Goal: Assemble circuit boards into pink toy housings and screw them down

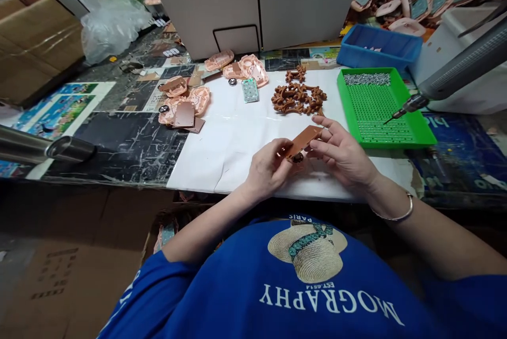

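Note:
A flat copper-brown circuit board [303,141] is held tilted above the white work sheet, near the table's front edge. My left hand [270,167] pinches its left end between thumb and bent fingers. At the opposite end, my right hand [341,153] has its fingertips on the board, with the index finger raised along the far corner. Under the board a small round dark part [298,158] peeks out, partly hidden by the fingers. Just beyond my hands lies a pile of brown bone-shaped plastic pieces [299,99].
Right of my hands sits a green tray [425,138] with silver screws [367,79]; an electric screwdriver [451,72] hangs over it. Pink plastic shells [200,100] and a small green circuit board [250,91] lie farther left. A large carton [253,6] and blue bin [380,56] stand behind.

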A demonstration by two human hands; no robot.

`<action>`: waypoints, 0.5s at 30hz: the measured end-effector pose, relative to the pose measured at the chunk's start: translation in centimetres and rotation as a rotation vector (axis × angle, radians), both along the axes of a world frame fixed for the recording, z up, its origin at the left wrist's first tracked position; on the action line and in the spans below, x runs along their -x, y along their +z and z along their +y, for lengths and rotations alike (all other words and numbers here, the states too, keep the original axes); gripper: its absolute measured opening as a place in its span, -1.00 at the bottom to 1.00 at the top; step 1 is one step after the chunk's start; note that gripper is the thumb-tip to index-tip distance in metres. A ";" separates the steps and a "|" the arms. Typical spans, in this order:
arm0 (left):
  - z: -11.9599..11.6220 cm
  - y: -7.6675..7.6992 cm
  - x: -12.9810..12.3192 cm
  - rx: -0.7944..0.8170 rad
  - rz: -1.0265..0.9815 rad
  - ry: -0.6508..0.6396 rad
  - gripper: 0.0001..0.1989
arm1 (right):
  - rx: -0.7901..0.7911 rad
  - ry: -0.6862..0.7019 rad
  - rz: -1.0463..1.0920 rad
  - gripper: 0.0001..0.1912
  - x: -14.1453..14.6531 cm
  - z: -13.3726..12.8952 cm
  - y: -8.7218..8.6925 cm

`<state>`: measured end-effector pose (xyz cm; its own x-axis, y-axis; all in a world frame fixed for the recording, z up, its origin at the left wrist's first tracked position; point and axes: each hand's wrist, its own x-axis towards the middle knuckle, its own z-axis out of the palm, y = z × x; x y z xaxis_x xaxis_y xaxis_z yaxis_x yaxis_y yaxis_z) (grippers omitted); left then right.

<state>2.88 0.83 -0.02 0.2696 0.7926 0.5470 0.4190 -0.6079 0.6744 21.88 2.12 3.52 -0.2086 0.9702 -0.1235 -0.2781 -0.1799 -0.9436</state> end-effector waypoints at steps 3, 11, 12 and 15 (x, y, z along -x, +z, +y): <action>-0.3 -0.1 0.2 0.120 -0.078 -0.032 -0.85 | 0.112 0.029 0.042 -0.28 -0.6 -0.1 -0.1; -0.1 0.4 0.7 0.252 -0.082 -0.162 -0.70 | 0.099 0.105 0.002 -0.65 -0.6 0.3 -0.8; -0.1 0.5 0.7 0.264 -0.075 -0.181 -0.68 | 0.088 0.122 -0.008 -0.67 -0.6 0.4 -0.9; 0.0 0.4 0.7 0.331 -0.092 -0.191 -0.62 | 0.021 0.112 -0.012 -0.62 -0.6 0.8 -1.1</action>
